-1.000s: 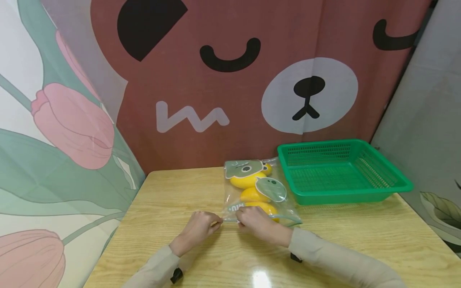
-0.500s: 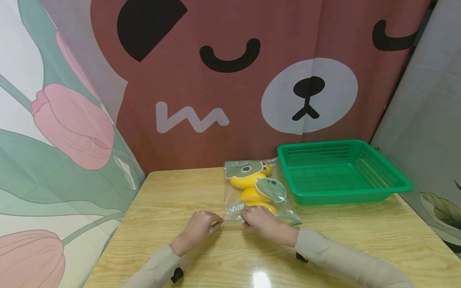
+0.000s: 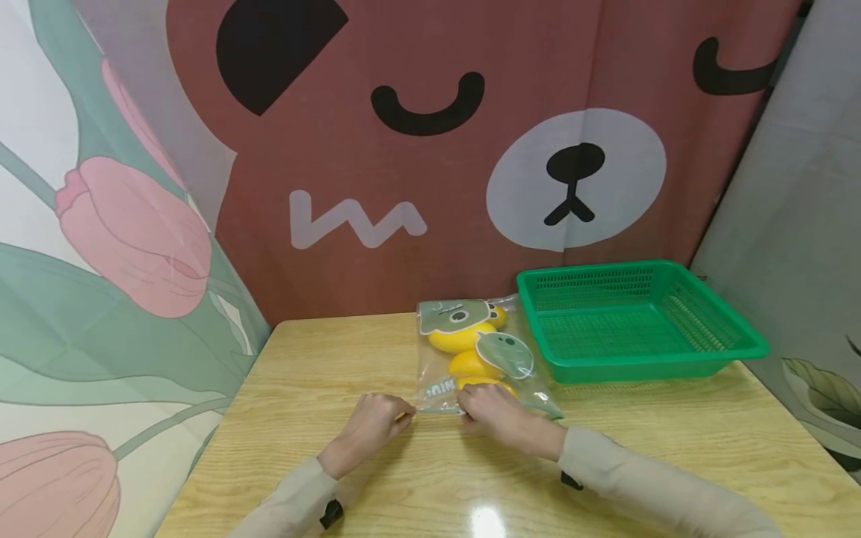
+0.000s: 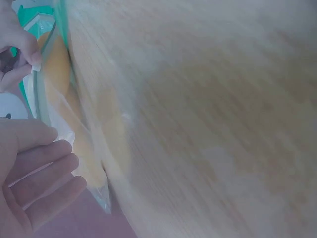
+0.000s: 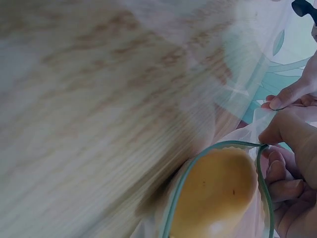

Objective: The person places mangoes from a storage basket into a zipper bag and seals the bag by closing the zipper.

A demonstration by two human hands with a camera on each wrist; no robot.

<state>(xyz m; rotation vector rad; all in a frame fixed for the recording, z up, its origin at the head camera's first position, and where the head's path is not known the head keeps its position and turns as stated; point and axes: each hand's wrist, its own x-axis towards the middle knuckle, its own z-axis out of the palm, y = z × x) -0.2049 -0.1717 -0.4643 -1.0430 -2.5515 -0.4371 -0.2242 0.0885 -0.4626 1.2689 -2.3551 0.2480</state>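
Note:
A clear zip bag (image 3: 430,373) with green cartoon prints lies flat on the table, holding several yellow, mango-like fruits (image 3: 473,364). My left hand (image 3: 374,426) pinches the near left corner of the bag. Farther right on the same edge, my right hand (image 3: 498,415) pinches the zip between thumb and finger, at a small white tab (image 4: 36,68) that looks like the slider. In the right wrist view, the zip's green tracks (image 5: 179,186) meet at those fingers and part beyond them, with one fruit (image 5: 213,193) showing in the gap.
A green plastic basket (image 3: 646,370) with perforated sides stands at the back right, close beside the bag. Beneath everything is a light wooden table (image 3: 323,359). A bear-print curtain (image 3: 363,276) hangs along its back edge.
My right hand has slid a short way right along the bag's zip edge, and the parted stretch has shortened. My left hand has kept its place at the corner.

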